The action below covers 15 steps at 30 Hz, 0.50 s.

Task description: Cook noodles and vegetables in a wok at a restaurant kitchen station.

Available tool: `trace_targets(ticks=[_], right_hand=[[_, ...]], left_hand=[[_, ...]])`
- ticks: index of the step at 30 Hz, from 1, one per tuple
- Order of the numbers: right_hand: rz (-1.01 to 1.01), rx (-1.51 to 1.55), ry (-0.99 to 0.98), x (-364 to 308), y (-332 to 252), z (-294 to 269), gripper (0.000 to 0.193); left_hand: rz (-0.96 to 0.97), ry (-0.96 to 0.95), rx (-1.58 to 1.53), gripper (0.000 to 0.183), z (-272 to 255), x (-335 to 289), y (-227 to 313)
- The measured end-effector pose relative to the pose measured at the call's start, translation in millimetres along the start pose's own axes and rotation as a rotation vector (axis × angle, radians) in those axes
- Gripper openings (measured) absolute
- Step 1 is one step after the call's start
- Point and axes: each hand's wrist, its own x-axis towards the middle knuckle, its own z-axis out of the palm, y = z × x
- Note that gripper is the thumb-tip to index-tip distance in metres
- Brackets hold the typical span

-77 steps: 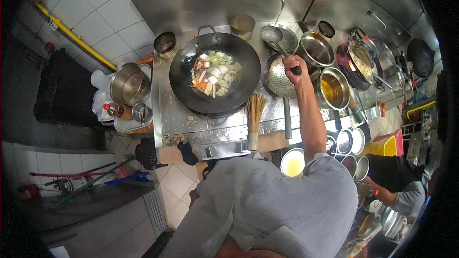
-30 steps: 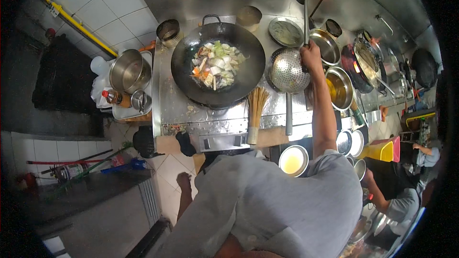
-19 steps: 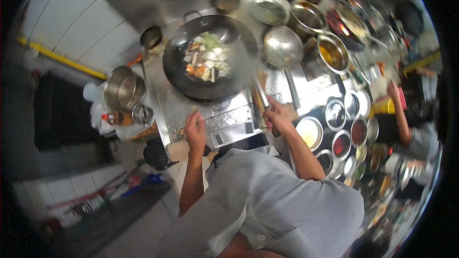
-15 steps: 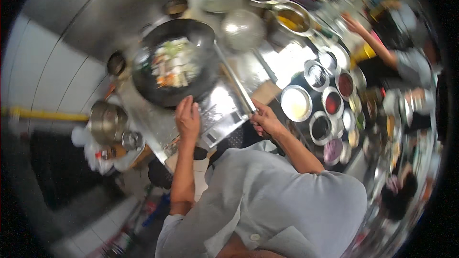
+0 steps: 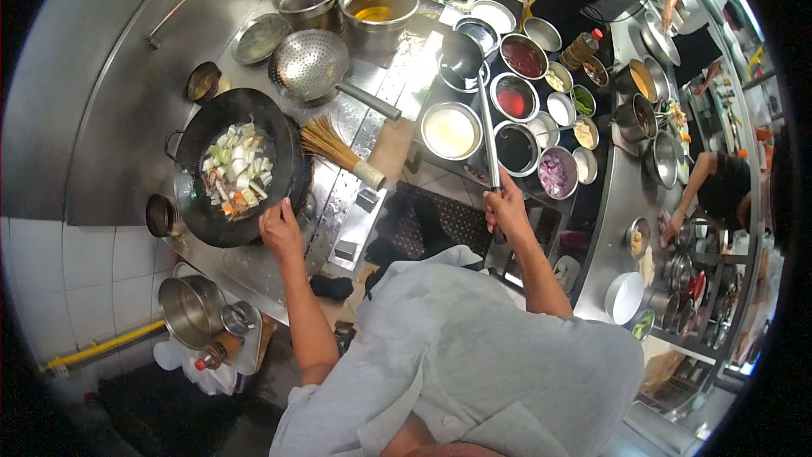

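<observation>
My right hand (image 5: 507, 210) is wrapped round the handle of a long steel ladle (image 5: 488, 123). Its dark bowl hangs over the seasoning pots on the right, above a steel pot (image 5: 459, 80). At the near right edge of a black wok (image 5: 190, 203), my left hand (image 5: 282, 228) has its fingers bent inward. Whether those fingertips grip the rim or only rest beside it is hidden. Chopped vegetables (image 5: 239, 171), white, pale green and orange, lie in the wok. A bamboo wok brush (image 5: 338, 151) lies right of the wok.
Behind the brush are a perforated strainer (image 5: 310, 63) and a pot of yellow oil (image 5: 380, 8). Several seasoning pots hold white liquid (image 5: 451, 132), red sauce (image 5: 513, 100) and chopped purple onion (image 5: 556, 173). A steel pot (image 5: 190, 311) stands at lower left. Other people work at far right and behind.
The view has swung to the right. The ladle has gone from the wok's edge to over the seasoning pots. My left hand's fingers, stretched out before, are now bent at the wok's edge.
</observation>
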Motion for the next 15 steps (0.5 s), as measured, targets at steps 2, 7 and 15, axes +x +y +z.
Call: trace_targets(ticks=[2,7,15], right_hand=[[0.030,0.013,-0.007,3,-3,-6,0.075],[0.067,0.037,-0.033,14,4,-12,0.077],[0.124,0.079,-0.068,23,4,-21,0.075]], left_hand=[[0.010,0.042,-0.024,0.025,0,-1,1],[-0.030,0.034,0.002,0.028,4,-4,-1],[-0.054,0.071,0.023,0.029,12,-3,-3]])
